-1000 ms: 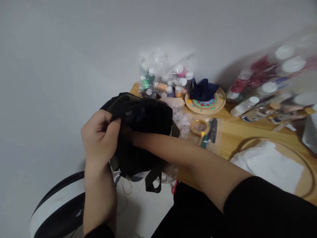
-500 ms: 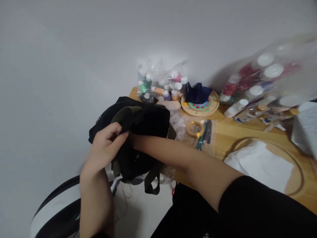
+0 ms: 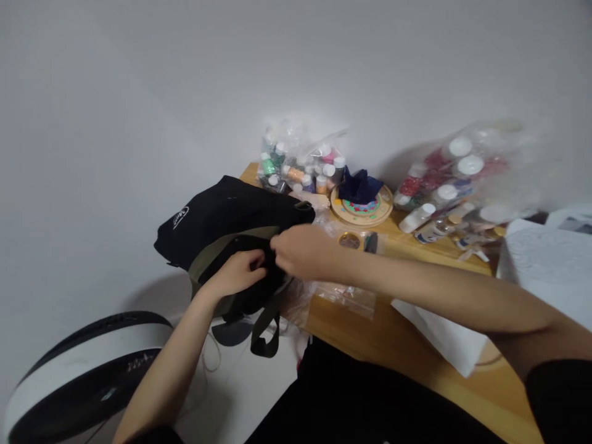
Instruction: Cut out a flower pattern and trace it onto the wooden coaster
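Head camera: the black bag (image 3: 245,206) sits at the left end of the table (image 3: 351,330), with a strap (image 3: 266,346) hanging down. The left hand (image 3: 238,271) and the right hand (image 3: 303,253) are both on the bag, with just a small gap between the two. They are curled up, but it is too dark to tell what they pinch. Behind the bag, near the wall (image 3: 139,92), are little bottles (image 3: 296,174) in clear plastic. Next to them, a dark blue cloth (image 3: 361,187) sits on a round wooden board (image 3: 341,213). A black and white round thing (image 3: 90,370) is down low on the left.
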Available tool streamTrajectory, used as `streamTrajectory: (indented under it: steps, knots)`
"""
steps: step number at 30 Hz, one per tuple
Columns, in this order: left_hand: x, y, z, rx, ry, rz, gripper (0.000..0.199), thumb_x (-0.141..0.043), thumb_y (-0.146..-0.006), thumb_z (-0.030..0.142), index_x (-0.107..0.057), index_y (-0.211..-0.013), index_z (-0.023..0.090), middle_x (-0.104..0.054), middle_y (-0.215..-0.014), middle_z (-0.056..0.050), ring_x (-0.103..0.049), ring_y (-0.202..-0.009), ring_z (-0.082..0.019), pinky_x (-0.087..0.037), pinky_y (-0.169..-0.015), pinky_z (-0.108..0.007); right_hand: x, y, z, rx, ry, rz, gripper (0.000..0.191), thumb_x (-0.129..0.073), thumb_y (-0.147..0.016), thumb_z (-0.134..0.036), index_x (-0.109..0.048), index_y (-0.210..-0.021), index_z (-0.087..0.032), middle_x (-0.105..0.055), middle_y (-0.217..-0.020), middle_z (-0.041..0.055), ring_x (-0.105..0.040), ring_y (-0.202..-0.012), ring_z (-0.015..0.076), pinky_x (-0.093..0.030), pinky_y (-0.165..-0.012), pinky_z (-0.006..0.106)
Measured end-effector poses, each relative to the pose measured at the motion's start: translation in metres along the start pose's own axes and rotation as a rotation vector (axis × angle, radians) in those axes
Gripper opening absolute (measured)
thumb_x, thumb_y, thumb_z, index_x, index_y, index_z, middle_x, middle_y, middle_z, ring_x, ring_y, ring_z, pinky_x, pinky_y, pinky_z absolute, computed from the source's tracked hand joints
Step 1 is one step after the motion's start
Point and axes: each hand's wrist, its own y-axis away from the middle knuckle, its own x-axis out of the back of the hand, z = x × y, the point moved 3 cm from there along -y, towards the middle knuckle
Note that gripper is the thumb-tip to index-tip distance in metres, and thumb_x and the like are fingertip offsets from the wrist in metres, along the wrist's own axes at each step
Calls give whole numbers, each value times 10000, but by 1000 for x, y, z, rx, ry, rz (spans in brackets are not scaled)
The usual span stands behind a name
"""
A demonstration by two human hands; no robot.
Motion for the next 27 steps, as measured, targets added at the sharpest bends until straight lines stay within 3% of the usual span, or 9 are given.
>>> streamTrajectory:
  steps: [2, 4, 7, 9, 15, 19, 22, 24, 27]
  knots:
    - [-3, -2, -2, 13, 32, -45, 320, -546, -748, 513, -527, -670, 204, -558, -636, 12, -495, -614, -151, -381, -588, -273, 20, 13, 31, -157, -14, 164, 332, -415, -898, -170, -669, -1112, -152, -700, -1064, 102, -646, -993, 233, -473, -812, 331]
    - [11, -1, -9, 5, 58, 49, 380, -505, -793, 570, -585, -734, 204, -605, -683, -1, -540, -656, -165, -421, -624, -278, 29, 20, 59, -221, 53, 230, 376, -404, -875, -113, -646, -1162, -141, -671, -1131, 112, -608, -1059, 236, -449, -872, 336]
    - [47, 3, -29, 1, -101, 605, 330, -469, -845, 485, -639, -828, 202, -661, -867, -59, -593, -862, -215, -465, -804, -340, 21, 18, 86, -74, 225, 190, 543, -396, -839, -42, -544, -1347, -162, -601, -1244, 143, -565, -1106, 249, -444, -888, 358]
    - [56, 2, -44, 8, -265, 795, 314, -485, -851, 421, -673, -949, 189, -662, -1078, -120, -570, -1079, -285, -431, -953, -444, 9, 13, 92, 53, 341, 191, 645, -381, -833, -9, -456, -1440, -215, -527, -1364, 145, -533, -1168, 257, -433, -929, 396]
    - [7, 10, -57, -51, -505, 618, 330, -472, -904, 346, -713, -1036, 163, -500, -1431, -170, -272, -1441, -395, -251, -1122, -627, -10, -9, 85, 217, 532, 179, 575, -417, -882, -59, -487, -1424, -240, -437, -1470, 160, -478, -1269, 294, -419, -950, 430]
    - [-27, 52, -43, -73, -414, 564, 452, -408, -941, 439, -646, -1184, 141, -593, -1296, -184, -509, -1262, -348, -351, -1079, -587, -7, -15, 74, 256, 549, 158, 511, -492, -864, -117, -549, -1365, -196, -444, -1462, 178, -456, -1297, 321, -393, -989, 451]
    - [-47, 76, -33, -87, -352, 531, 609, -460, -893, 585, -565, -1289, 134, -630, -1200, -169, -581, -1094, -323, -467, -944, -519, -11, -9, 55, 414, 564, 159, 537, -528, -832, -127, -544, -1367, -178, -422, -1487, 170, -380, -1370, 340, -282, -1096, 513]
    - [-53, 81, -30, -16, -359, 571, 704, -478, -870, 621, -516, -1338, 96, -608, -1211, -198, -566, -1075, -335, -485, -879, -490, -18, -1, 40, 540, 548, 152, 593, -586, -792, -161, -524, -1382, -161, -403, -1502, 174, -339, -1400, 349, -231, -1128, 532]
    - [-47, 77, -30, 130, -428, 617, 593, -414, -925, 524, -528, -1329, 105, -597, -1219, -205, -539, -1076, -347, -458, -849, -490, -30, 9, 18, 675, 507, 155, 634, -639, -762, -221, -515, -1381, -162, -421, -1489, 166, -357, -1387, 341, -244, -1128, 526]
